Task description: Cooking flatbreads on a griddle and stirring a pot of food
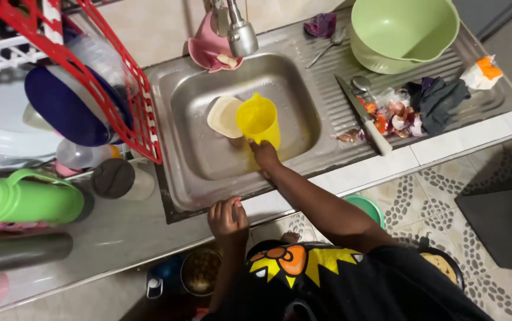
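In the steel sink (208, 160), near the middle of its basin, the right hand (264, 156) grips a yellow plastic jug (258, 122) from the front, fingers wrapped around its lower wall so that the jug stands roughly upright with its open mouth turned toward the tap (241, 32). Just beside the jug, on its far left side and touching it, a cream-coloured plastic lid (224, 116) leans in the basin. The left hand (227, 217) rests on the front edge of the sink, its fingers curled over the rim and holding nothing else. At the back edge of the sink, beneath the tap, a pink soap holder (205, 50) carries a small piece of soap. On the ribbed drainboard (327, 77) to the right of the basin lies a long knife (364, 116), its blade pointing toward the back, with a heap of onion peelings and scraps (390, 116) just beside it and a dark cloth (440, 101) next to those. A large light-green bowl (401, 32) sits at the back right corner of the drainboard, with a spoon (327, 47) near it. On the counter to the left of the sink stand a red dish rack (119, 101) holding a dark blue plate (66, 107), and a green flask (24, 199) lying on its side near the front edge.
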